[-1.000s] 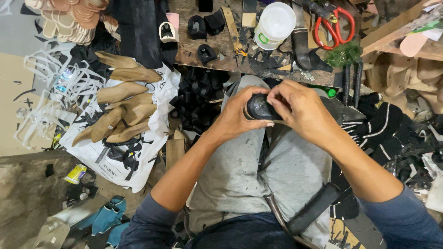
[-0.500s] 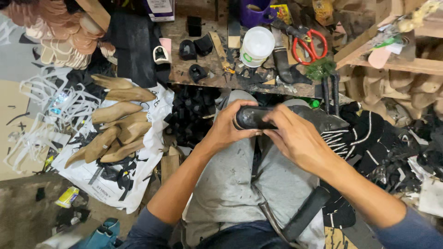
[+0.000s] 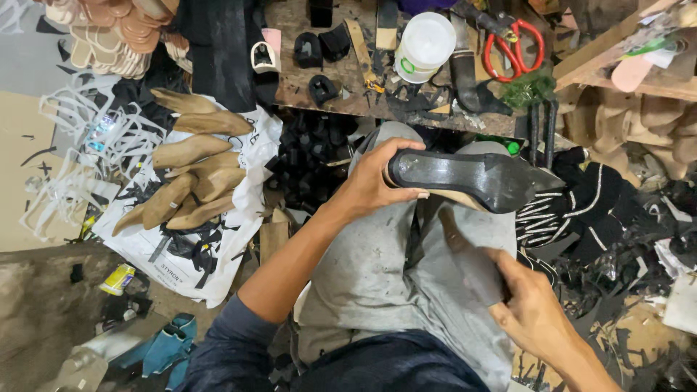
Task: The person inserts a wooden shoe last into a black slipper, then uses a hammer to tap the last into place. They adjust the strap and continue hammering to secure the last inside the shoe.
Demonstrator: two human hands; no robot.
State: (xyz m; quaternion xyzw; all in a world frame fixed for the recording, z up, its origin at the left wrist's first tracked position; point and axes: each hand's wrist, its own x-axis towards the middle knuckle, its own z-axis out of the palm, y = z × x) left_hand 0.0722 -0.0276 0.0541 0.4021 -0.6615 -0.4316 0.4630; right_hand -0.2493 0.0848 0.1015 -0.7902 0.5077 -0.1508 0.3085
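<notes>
Gripping the heel end of a black-soled shoe (image 3: pixel 472 178), the left hand (image 3: pixel 374 185) is closed about it with the thumb on top and the fingers curled underneath; the shoe lies sole-up above the lap, its pointed toe aimed to the right, a tan edge showing below the sole. The right hand (image 3: pixel 526 308) is well apart from the left, lower right, resting on the grey trousers (image 3: pixel 377 290) at the thigh; its fingers touch a dark strap (image 3: pixel 465 254) lying across the leg, though whether they clamp it cannot be told.

Workbench (image 3: pixel 348 91), far edge of view: worn wood, bearing a white plastic tub (image 3: pixel 423 45), red-handled scissors (image 3: pixel 517 45), a dark-bladed knife (image 3: pixel 465 72) and several small black heel blocks (image 3: pixel 321 88).

Floor, left of the knees: a heap of tan wooden shoe lasts (image 3: pixel 192 178) on a white plastic bag (image 3: pixel 218 261), with a pile of black heel pieces (image 3: pixel 305 160) between the bag and the knees. Upper left corner: stacked pale insoles (image 3: pixel 120 33). Further left: white translucent plastic frames (image 3: pixel 80 145). Lower left: a blue shoe (image 3: pixel 168 347).

Right side: black-and-white striped fabric (image 3: pixel 573 210) just beside the shoe's toe, black scrap offcuts (image 3: pixel 610 283) below it.
</notes>
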